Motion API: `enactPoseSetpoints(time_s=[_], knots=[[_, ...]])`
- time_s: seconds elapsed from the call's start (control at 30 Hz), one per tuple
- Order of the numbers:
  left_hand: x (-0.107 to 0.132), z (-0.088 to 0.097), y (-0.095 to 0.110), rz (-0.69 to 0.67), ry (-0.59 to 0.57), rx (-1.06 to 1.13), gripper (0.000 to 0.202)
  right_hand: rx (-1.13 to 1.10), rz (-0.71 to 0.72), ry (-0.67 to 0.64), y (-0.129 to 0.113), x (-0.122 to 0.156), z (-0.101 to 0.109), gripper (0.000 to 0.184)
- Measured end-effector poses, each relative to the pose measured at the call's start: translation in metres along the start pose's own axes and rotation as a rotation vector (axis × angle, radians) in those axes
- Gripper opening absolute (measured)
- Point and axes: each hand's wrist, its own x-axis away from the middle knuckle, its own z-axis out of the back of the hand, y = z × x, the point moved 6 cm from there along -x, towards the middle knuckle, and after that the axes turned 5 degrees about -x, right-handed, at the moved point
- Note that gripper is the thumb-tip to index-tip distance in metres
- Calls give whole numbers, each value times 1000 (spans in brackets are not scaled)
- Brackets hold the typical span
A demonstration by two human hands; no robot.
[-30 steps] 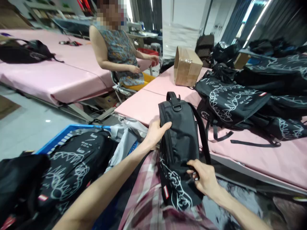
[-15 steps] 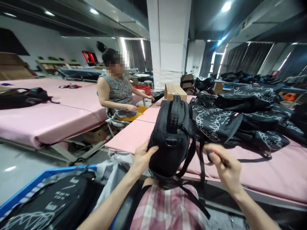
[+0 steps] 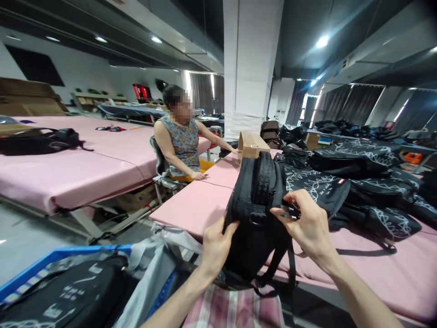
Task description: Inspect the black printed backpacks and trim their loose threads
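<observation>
A black backpack (image 3: 252,228) stands upright at the pink table's front edge, above a plaid cloth. Its padded top handle (image 3: 264,177) and a small loop below it face me. My left hand (image 3: 218,246) grips the bag's left side, thumb on the near face. At the bag's right upper side, my right hand (image 3: 307,223) is closed on a small dark, shiny tool (image 3: 292,211), which looks like thread snips and is mostly hidden by the fingers. Black straps (image 3: 291,264) hang from the bag's right side.
Several black backpacks with white line prints (image 3: 375,187) are piled on the pink table (image 3: 191,209) at right. A cardboard box (image 3: 254,143) stands behind. One person (image 3: 180,146) sits across at left. A blue crate (image 3: 68,253) at lower left holds another printed bag (image 3: 75,291).
My right hand has moved left and up to the backpack's upper side. The view has shifted slightly. The seated person's arm now reaches to the cardboard box.
</observation>
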Motion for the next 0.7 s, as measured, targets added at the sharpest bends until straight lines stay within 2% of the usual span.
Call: enactPoseSetpoints(time_s=[0.1,0.27,0.43,0.5,0.6,0.7], knots=[[6,-6,10,-65,-5,-9,29,59,6,-31,0,-5,1,14],[13,-11,20,-104,3,-26,27,204,-41,-25,4,-7,7,29],[13,-16,21,-113,-2,-14,32,151,-22,-91,9,-3,16,7],[15,-18,22,-94,-25,23,33,154,-49,-81,22,-3,21,8],[19,-19,25,-87,-168,135,31,206,-154,23,55,-11,30,11],[13,-12,21,-115,-419,221,22,238,-270,134,88,-21,38,17]])
